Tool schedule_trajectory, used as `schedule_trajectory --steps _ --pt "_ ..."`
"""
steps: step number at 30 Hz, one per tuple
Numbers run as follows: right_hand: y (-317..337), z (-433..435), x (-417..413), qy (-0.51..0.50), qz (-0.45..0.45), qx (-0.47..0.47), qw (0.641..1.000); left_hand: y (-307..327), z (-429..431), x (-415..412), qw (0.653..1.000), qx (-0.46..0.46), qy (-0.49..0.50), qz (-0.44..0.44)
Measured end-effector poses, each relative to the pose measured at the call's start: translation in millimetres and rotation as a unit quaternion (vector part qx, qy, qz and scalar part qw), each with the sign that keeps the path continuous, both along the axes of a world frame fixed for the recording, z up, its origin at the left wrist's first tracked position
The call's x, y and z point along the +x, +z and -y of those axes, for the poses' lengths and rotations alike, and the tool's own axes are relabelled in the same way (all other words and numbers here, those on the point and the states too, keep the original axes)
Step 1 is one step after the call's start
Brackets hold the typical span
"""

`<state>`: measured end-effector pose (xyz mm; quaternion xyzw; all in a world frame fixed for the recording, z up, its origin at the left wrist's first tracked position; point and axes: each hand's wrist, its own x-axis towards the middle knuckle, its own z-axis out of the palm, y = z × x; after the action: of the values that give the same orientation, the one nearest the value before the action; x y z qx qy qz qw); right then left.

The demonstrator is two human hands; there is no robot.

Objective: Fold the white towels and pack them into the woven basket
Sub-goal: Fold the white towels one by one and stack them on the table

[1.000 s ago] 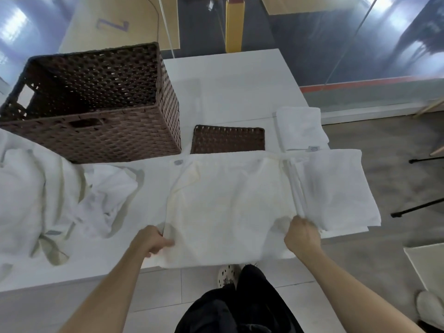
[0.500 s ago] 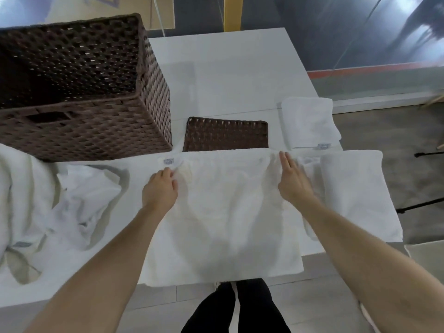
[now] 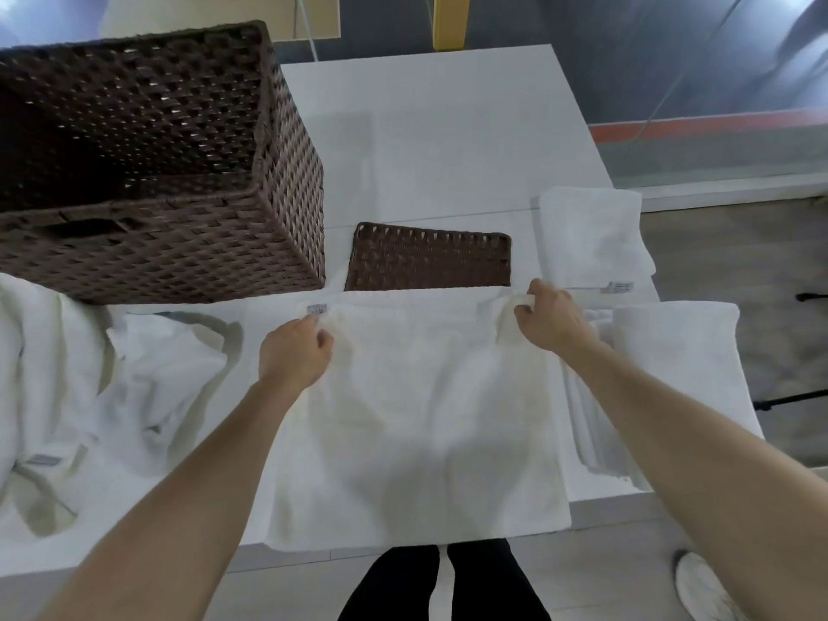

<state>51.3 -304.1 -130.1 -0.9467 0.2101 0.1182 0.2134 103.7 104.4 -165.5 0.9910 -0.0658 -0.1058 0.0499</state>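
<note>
A white towel [image 3: 421, 423] lies spread flat on the white table [image 3: 430, 136], its near edge hanging over the front. My left hand [image 3: 293, 354] pinches its far left corner beside a small label. My right hand [image 3: 549, 322] pinches the far right corner, lifting a bit of cloth. The big dark woven basket [image 3: 148, 244] stands at the back left, and no towels show in the part of its inside that I see. A folded towel [image 3: 587, 235] lies at the back right, another folded towel [image 3: 672, 374] to the right under my right forearm.
A flat woven lid [image 3: 430, 262] lies just beyond the spread towel. A heap of crumpled white towels [image 3: 89, 387] covers the table's left side. The table's right edge drops to the grey floor; my legs and a shoe show below the front edge.
My hands carried the towel's near edge up to its far edge, folding it in half. From flat on the cloth half a second ago, both hands now pinch the far corners.
</note>
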Motion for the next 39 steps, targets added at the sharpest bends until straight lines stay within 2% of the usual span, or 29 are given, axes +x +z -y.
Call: schedule_trajectory --steps 3,7,9,11,13,16,19,20,22,25,28,30,32,35,37,39 --pt "3 2 2 -0.019 0.005 0.007 1.000 2 -7 7 0.997 -0.044 0.065 0.001" --pt "5 1 8 -0.022 0.009 0.020 1.000 1 -18 20 0.982 -0.098 0.155 -0.049" --pt "4 0 15 -0.015 0.005 0.004 1.000 2 -18 22 0.972 -0.129 0.183 -0.074" --pt "2 2 23 -0.016 -0.009 -0.013 1.000 6 -17 19 0.950 -0.200 0.213 -0.105" --pt "-3 6 28 -0.029 -0.020 -0.021 0.999 8 -15 15 0.943 -0.224 0.204 -0.137" --pt "-8 3 20 -0.021 -0.001 -0.068 0.997 -5 -16 12 0.968 -0.172 0.160 -0.092" --pt "-18 -17 -1 0.088 0.111 -0.139 0.980 -11 -16 15 0.960 -0.175 0.218 -0.023" --pt "-23 -26 -9 0.133 0.121 -0.149 0.972 -13 -17 15 0.956 -0.177 0.234 -0.003" --pt "-41 -37 -26 0.204 0.064 -0.150 0.965 -12 -22 15 0.950 -0.173 0.255 0.051" --pt "-69 -38 -39 0.210 -0.004 -0.150 0.966 -15 -32 2 0.968 -0.095 0.169 0.157" --pt "-61 -41 -41 0.198 0.036 -0.171 0.965 -6 -17 -39 0.980 -0.038 -0.029 0.193" --pt "-46 -50 -53 0.184 0.089 -0.169 0.964 -1 -6 -77 0.977 -0.035 -0.118 0.175" --pt "-29 -63 -83 0.171 0.147 -0.150 0.963 -2 -4 -118 0.975 -0.050 -0.147 0.157" --pt "-19 -74 -154 0.138 0.210 -0.140 0.958 -7 -22 -173 0.976 -0.090 -0.126 0.152" --pt "-25 -74 -207 0.114 0.222 -0.127 0.960 -14 -44 -209 0.973 -0.120 -0.136 0.145" --pt "-35 -70 -250 0.145 0.195 -0.100 0.965 -23 -72 -234 0.973 -0.117 -0.173 0.096"
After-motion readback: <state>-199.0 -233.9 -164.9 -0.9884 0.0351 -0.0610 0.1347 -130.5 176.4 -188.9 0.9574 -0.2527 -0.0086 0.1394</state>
